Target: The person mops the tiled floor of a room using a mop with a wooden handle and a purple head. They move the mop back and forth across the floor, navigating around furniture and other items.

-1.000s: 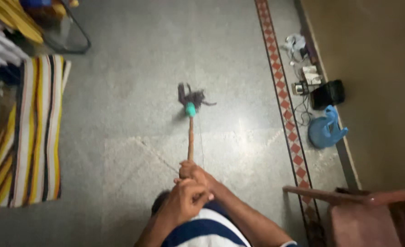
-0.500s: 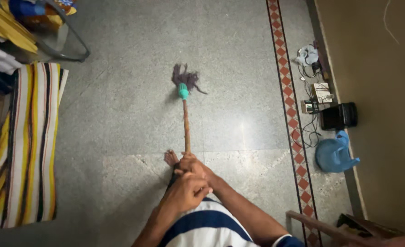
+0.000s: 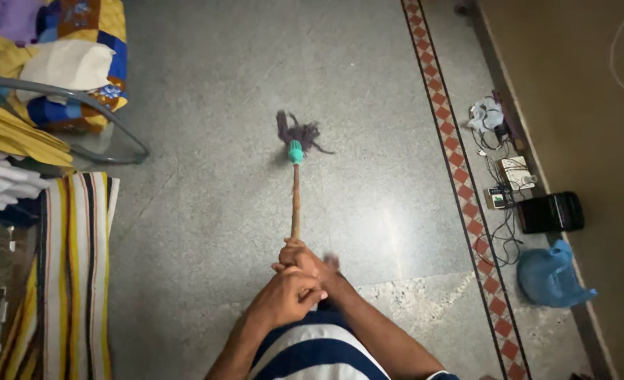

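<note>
A mop with a wooden handle point(image 3: 295, 200), a teal socket point(image 3: 295, 151) and a dark stringy head point(image 3: 296, 131) rests on the grey stone floor ahead of me. Both hands grip the near end of the handle. My right hand point(image 3: 303, 258) is the farther one along the stick. My left hand point(image 3: 284, 297) closes around the end just behind it, close to my striped shirt.
A striped yellow, white and black mat point(image 3: 65, 274) lies at left, beside a metal frame point(image 3: 115, 119) holding folded cloths. Along the right wall sit a red-patterned tile border point(image 3: 459, 190), a black box point(image 3: 551, 212), cables, small devices and a blue bag point(image 3: 552, 276).
The view has moved forward along the floor. The mop head went away from me, then drew slightly back. A bare foot seen earlier and the brown furniture at lower right are out of view.
</note>
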